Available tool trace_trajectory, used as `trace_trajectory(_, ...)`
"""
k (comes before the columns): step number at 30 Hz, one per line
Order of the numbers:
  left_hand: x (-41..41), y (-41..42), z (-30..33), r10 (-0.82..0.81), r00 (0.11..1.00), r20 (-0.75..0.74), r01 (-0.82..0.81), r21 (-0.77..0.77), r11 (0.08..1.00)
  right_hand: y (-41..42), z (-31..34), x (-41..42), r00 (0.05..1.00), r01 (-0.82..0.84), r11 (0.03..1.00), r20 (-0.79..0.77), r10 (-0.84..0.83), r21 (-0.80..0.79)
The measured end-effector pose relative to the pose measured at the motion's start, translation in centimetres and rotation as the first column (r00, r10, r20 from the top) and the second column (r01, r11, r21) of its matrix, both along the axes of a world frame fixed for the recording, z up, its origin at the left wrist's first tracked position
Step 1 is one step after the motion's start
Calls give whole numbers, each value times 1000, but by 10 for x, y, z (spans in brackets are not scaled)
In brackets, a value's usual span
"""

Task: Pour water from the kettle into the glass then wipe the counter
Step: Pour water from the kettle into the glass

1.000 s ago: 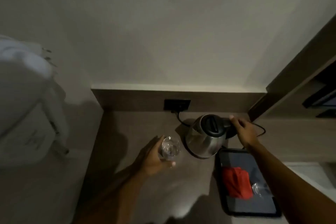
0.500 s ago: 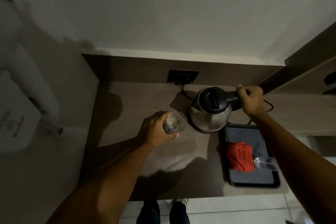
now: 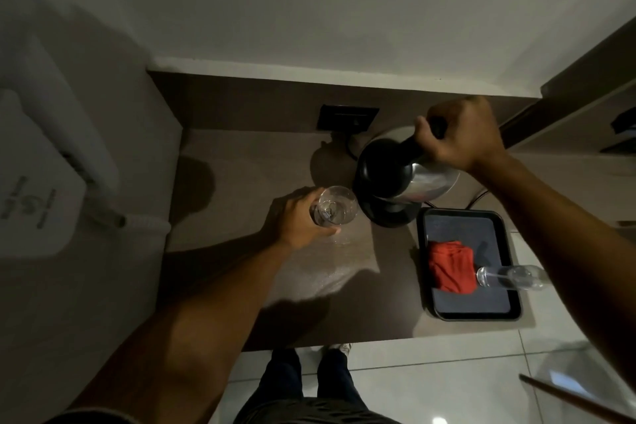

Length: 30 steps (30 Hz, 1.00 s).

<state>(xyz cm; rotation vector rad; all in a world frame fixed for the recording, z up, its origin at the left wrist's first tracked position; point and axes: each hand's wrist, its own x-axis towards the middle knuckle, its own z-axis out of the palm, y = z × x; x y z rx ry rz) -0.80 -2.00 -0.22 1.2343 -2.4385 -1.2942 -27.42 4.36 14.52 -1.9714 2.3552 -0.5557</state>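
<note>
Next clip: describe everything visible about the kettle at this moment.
The kettle has a shiny steel body, a black lid and a black handle. The right hand grips the handle and holds the kettle lifted off its black base, tipped with the lid end toward the glass held by the left hand. It hangs over the brown counter, near the dark tray. No stream of water can be made out, and its spout is hidden.

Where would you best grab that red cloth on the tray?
Pinch the red cloth from above at its bunched top fold, coming from the left side of the tray. It lies crumpled, so the raised folds give fingers purchase, and a glass lies on its side against its right edge, probably best avoided.
</note>
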Motion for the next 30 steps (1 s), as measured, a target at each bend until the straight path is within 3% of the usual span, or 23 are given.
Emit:
trace_trajectory(9,-2,0,-7,26,999,-37,-24,51,998,-9,1,18,971,-16,998,-238,31,67)
trace_trajectory(30,4,0,2,-21,998,-52,22,3,1000,-5,52,15,888,6,987,-455,69,161)
